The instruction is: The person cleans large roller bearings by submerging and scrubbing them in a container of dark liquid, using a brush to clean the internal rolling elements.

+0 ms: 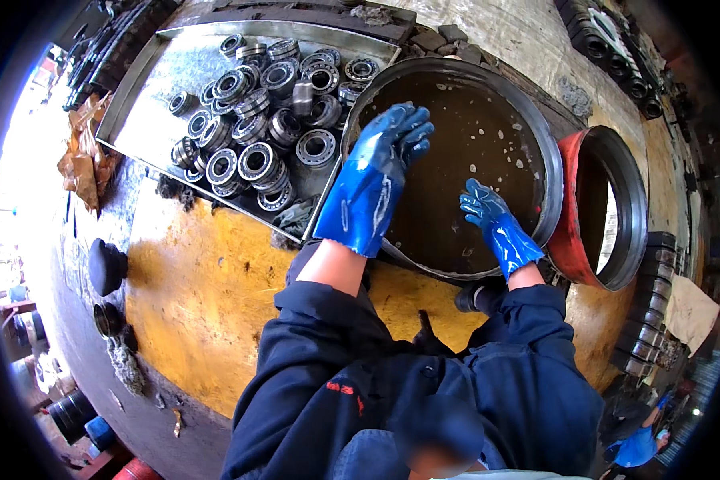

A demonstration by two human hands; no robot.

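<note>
Both my hands wear wet, shiny blue rubber gloves over a round metal tub [550,164] of murky brown liquid [448,120]. My left hand [384,160] hovers at the tub's left side, fingers stretched and slightly curled, with nothing visible in it. Lower and to the right, my right hand [492,218] is above the liquid near the rim, its fingers apart and holding nothing I can see. Bits of pale foam float on the surface; whatever lies under it is hidden. Left of the tub, a shallow metal tray [154,100] bears a heap of steel roller bearings [256,162].
A red-sided metal ring or drum [570,212] stands against the tub's right. Brown crumpled wrapping [84,152] lies left of the tray. Stacked metal rings [644,308] stand at right, near cardboard [690,312]. Another person in blue [638,446] appears at lower right.
</note>
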